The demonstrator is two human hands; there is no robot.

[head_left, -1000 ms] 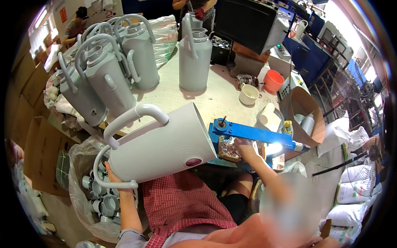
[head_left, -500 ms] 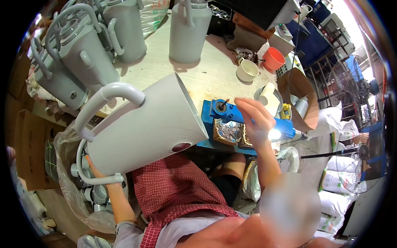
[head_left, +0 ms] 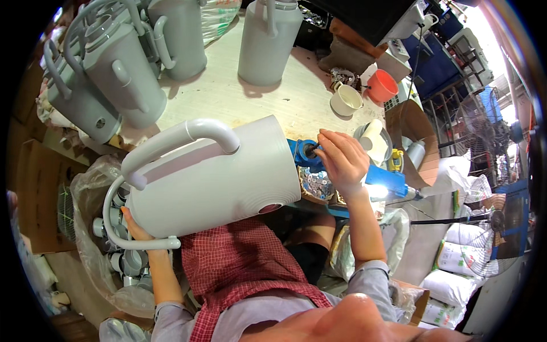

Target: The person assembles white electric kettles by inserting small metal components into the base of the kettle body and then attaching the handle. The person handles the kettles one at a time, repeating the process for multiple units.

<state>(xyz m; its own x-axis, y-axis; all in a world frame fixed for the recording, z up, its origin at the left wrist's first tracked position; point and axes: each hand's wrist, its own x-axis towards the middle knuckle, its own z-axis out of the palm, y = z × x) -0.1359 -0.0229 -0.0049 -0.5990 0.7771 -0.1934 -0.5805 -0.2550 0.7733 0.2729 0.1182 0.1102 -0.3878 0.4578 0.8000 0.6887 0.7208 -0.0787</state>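
the left hand (head_left: 137, 227) cups the left end of the grey jug (head_left: 211, 182), tilted above the red checked apron (head_left: 231, 256), its other end beside the blue bar (head_left: 384, 175). the right hand (head_left: 343, 162) is half-curled at that bar's tip, fingers close together; whether they pinch anything cannot be told.

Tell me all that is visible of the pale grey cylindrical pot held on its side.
The pale grey cylindrical pot looks smooth, like plastic or painted metal, with fine ridges toward its right end. It has a thick curved grey handle on top, a thinner grey loop handle at its left end and a dark red oval low on the right. It lies sideways, slanting up rightward in view, above the red checked cloth apron. The left hand's grip supports its lower left.
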